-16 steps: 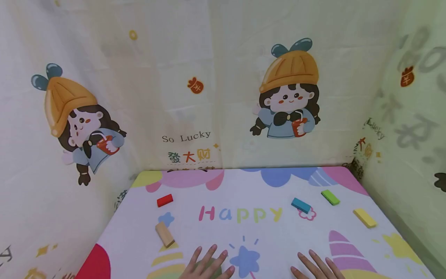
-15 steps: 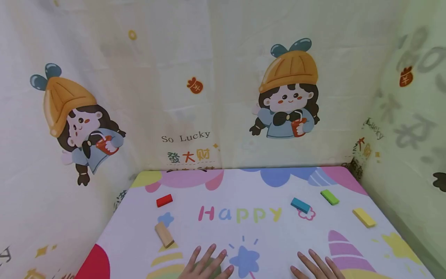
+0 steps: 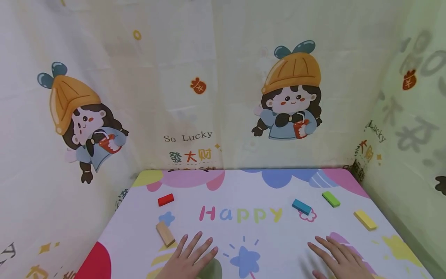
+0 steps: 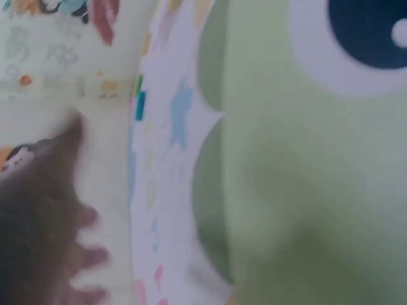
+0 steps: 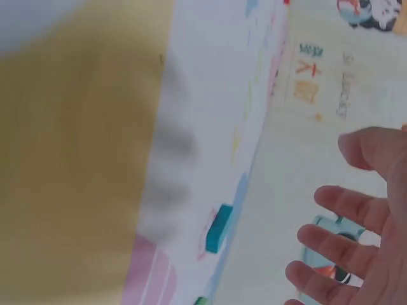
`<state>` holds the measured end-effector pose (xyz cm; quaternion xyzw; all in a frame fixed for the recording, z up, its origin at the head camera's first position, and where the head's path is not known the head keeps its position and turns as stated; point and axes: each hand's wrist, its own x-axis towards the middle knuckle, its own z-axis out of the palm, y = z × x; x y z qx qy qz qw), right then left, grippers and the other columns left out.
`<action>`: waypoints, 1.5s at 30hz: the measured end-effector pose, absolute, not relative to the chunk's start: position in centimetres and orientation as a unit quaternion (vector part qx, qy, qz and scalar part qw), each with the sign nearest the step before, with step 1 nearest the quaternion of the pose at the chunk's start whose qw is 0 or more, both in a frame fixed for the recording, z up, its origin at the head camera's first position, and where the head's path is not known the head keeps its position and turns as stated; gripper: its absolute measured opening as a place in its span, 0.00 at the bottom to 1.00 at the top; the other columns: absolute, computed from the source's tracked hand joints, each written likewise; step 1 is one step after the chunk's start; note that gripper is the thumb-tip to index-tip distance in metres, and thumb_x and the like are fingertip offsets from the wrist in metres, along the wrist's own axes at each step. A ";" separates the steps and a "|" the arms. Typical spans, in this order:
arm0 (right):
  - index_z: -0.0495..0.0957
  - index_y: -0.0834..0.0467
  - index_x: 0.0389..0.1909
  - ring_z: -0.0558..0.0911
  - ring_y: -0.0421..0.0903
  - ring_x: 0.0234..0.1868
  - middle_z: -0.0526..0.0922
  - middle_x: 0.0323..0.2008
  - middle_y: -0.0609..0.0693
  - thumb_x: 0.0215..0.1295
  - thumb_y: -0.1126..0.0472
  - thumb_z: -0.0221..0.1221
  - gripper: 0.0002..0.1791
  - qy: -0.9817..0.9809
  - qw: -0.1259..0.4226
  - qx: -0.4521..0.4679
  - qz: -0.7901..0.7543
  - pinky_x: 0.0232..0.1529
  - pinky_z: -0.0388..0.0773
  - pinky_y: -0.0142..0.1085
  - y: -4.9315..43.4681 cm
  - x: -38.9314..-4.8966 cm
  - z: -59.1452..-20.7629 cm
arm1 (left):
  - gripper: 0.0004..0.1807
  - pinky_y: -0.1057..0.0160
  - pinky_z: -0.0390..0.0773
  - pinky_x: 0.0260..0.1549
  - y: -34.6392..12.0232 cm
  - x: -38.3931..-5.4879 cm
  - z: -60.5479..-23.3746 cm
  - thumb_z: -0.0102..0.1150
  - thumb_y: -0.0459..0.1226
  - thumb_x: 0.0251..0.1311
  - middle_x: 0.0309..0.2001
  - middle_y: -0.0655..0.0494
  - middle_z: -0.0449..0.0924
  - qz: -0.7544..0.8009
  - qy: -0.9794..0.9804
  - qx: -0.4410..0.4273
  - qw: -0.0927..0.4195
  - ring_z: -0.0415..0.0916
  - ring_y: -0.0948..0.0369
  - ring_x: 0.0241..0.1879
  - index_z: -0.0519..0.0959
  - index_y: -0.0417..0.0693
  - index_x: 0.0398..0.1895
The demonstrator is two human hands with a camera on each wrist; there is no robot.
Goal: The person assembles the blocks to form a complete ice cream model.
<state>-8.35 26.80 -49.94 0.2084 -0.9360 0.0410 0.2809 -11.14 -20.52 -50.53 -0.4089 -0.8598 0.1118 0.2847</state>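
fingers (image 3: 192, 243) empty and spread, right hand (image 3: 343, 262) over table (image 3: 275, 244), left hand (image 3: 186, 260) near oblong tan block (image 3: 165, 233)

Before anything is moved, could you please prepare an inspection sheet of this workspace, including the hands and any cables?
Surface: white table top with coloured prints and the word "Happy".
Job's things: five blocks, all apart; red block and wooden block at left, blue block, green block and yellow block at right.
Clutter: nothing seen.
Hands: left hand and right hand both hold nothing, fingers spread; the left is nearest the wooden block.
Cables: nothing seen.
Surroundings: printed cloth behind the table and on both sides.
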 end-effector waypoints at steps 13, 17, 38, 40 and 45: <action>0.83 0.56 0.55 0.82 0.58 0.55 0.84 0.55 0.58 0.69 0.52 0.66 0.18 -0.957 0.063 0.022 0.282 0.51 0.81 0.55 28.7 -13.0 -48.6 | 0.40 0.37 0.77 0.58 -24.7 -13.4 -46.9 0.74 0.52 0.57 0.68 0.38 0.72 -0.154 -0.982 -0.058 -0.093 0.70 0.40 0.63 0.74 0.41 0.68; 0.81 0.60 0.59 0.84 0.58 0.53 0.85 0.54 0.61 0.73 0.51 0.62 0.21 -0.944 0.012 -0.038 0.327 0.51 0.82 0.52 29.0 -14.9 -48.8 | 0.38 0.35 0.78 0.54 -26.2 -14.1 -47.8 0.75 0.49 0.55 0.64 0.32 0.73 -0.131 -0.990 -0.033 -0.046 0.74 0.35 0.58 0.74 0.40 0.66; 0.75 0.69 0.62 0.84 0.65 0.51 0.82 0.56 0.69 0.73 0.48 0.58 0.30 -0.943 0.015 -0.108 0.314 0.44 0.78 0.57 29.1 -20.8 -51.2 | 0.27 0.42 0.77 0.55 -28.2 -15.1 -50.1 0.71 0.41 0.58 0.56 0.46 0.78 -0.269 -0.962 0.032 -0.039 0.75 0.49 0.52 0.81 0.47 0.62; 0.76 0.68 0.61 0.84 0.64 0.51 0.83 0.55 0.68 0.73 0.48 0.59 0.29 -0.942 0.019 -0.111 0.315 0.44 0.76 0.57 29.0 -20.9 -51.3 | 0.26 0.44 0.76 0.53 -27.9 -15.1 -50.2 0.72 0.41 0.57 0.55 0.48 0.79 -0.270 -0.962 0.020 -0.036 0.75 0.50 0.52 0.82 0.49 0.61; 0.78 0.66 0.60 0.83 0.64 0.52 0.85 0.54 0.65 0.71 0.50 0.60 0.27 -0.944 0.034 -0.106 0.312 0.46 0.71 0.59 28.8 -21.1 -51.5 | 0.23 0.49 0.75 0.50 -26.5 -15.1 -50.4 0.73 0.40 0.57 0.54 0.55 0.80 -0.268 -0.963 -0.001 -0.035 0.72 0.54 0.49 0.84 0.54 0.58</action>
